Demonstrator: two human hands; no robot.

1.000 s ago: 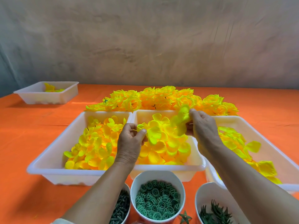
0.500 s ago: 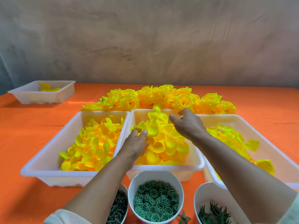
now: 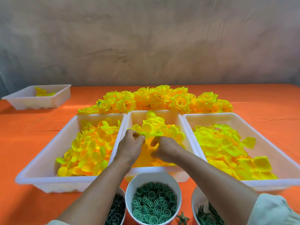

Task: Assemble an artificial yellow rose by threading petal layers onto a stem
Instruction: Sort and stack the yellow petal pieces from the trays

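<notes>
An orange-covered table (image 3: 32, 127) fills the lower frame, backed by a mottled grey-brown wall (image 3: 146, 46).

At centre frame the left hand (image 3: 131, 145) pinches a yellow petal layer (image 3: 151, 133) between thumb and fingertips, holding it just above the pile in the middle tray (image 3: 172, 113). The right hand (image 3: 167, 149), just to its right, has its fingers curled down into the same pile. Whether it grips a layer cannot be determined. No stem is discernible in either hand. Dark green stems (image 3: 116, 210) lie in a cup at the lower edge, left of centre.

Risk: the layers look thin and lie interlocked, so one pull is likely to lift several together or drag loose ones over the tray rim. A light pinch may also let the held layer slip.

A left tray (image 3: 48, 182) and a right tray (image 3: 243, 115) flank the middle one, both holding yellow petals. Finished roses (image 3: 178, 101) are heaped behind them. A cup of green rings (image 3: 152, 175) stands at bottom centre. A small tray (image 3: 40, 103) sits at the upper left of the table.
</notes>
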